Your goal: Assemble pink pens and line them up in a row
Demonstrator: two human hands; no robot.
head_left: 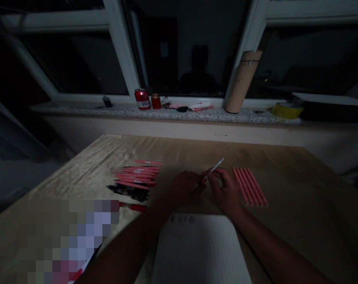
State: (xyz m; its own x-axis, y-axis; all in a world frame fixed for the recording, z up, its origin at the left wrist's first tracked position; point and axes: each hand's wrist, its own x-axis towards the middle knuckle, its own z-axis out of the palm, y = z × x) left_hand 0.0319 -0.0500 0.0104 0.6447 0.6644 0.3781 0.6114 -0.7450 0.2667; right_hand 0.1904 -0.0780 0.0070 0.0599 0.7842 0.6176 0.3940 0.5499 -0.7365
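White rod [217, 165], one, gripped by left fingers [197, 180] and right fingers [222, 173], beyond one notebook [200, 252]

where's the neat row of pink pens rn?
Head view, on the table right of centre: the row of pink pens lies just right of the right hand.

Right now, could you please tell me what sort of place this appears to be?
Likely an indoor desk area, perhaps at home: a lined notebook and pink pens lie on a table facing a dark window.
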